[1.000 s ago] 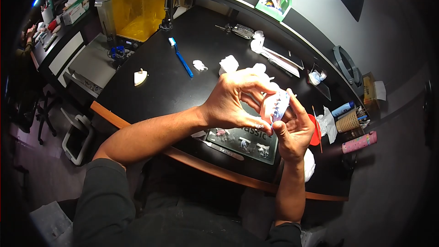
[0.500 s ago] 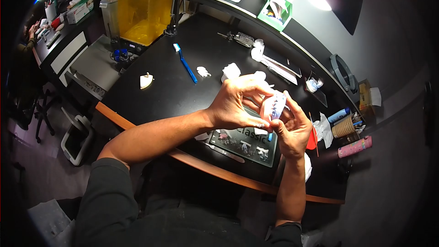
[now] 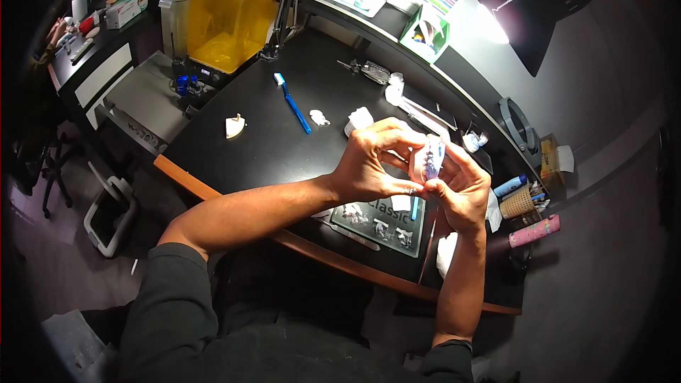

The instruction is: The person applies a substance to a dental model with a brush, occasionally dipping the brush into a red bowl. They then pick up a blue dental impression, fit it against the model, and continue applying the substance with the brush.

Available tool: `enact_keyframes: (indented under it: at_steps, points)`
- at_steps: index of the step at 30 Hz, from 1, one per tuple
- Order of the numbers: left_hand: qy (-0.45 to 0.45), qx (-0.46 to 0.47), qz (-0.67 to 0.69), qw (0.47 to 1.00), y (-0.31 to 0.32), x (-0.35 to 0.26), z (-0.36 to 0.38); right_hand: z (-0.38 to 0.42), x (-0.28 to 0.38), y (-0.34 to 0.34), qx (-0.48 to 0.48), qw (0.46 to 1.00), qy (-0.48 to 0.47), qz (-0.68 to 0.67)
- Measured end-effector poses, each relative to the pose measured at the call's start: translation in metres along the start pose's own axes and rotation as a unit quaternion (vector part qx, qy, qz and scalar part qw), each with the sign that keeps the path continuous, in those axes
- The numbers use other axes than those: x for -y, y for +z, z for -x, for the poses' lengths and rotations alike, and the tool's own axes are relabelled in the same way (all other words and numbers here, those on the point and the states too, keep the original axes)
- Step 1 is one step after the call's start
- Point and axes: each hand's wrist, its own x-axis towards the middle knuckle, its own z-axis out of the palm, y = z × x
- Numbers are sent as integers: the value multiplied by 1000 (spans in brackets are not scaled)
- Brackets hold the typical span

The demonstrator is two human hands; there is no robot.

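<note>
A pale dental model (image 3: 427, 161) with a bluish, dark-spotted row of teeth is held up over the desk, between my two hands. My left hand (image 3: 367, 161) grips its left side, the fingers curved over the top and the thumb beneath. From the right, my right hand (image 3: 464, 191) pinches it with thumb and fingers, which hide part of its edge. Below the hands lies a dark glassy slab (image 3: 369, 230) marked "Classic", with small whitish bits on it. A white lump (image 3: 360, 119) sits just behind my left hand.
On the desk are a blue toothbrush (image 3: 295, 108), a cream model piece (image 3: 235, 126) and a small white scrap (image 3: 319, 118). A yellow-covered printer (image 3: 230, 21) stands at the back left. To the right are a woven cup (image 3: 516, 203) and a pink bottle (image 3: 535, 230). A lamp (image 3: 521, 18) hangs above.
The dental model has turned slightly and looks more upright. Both hands keep their hold on it. The whole view has shifted a little, and more of the lamp shows.
</note>
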Motion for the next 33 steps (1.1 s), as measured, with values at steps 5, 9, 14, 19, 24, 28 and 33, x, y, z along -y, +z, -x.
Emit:
enact_keyframes:
  at_steps: [5, 9, 14, 19, 24, 28, 33]
  points:
    - [46, -5, -2, 999, 1, -3, -2, -1, 7, -1, 24, 998, -50, 43]
    - [40, -1, 7, 999, 1, -3, -1, 0, 5, -5, 23, 997, -46, 63]
    - [36, -5, 11, 999, 0, -4, -2, -1, 3, -6, 19, 997, -43, 60]
    - [23, -11, 37, 999, 2, -3, -3, -1, 6, -7, 13, 998, -28, 52]
    - [3, -18, 35, 999, 1, -7, -1, -7, 10, 1, 10, 998, -33, 46]
    - [-8, -29, 36, 999, 3, -2, 0, -7, 14, 2, 5, 999, 1, 51]
    - [-15, -35, 73, 997, 4, -4, 1, -11, 13, -3, 11, 996, 3, 83]
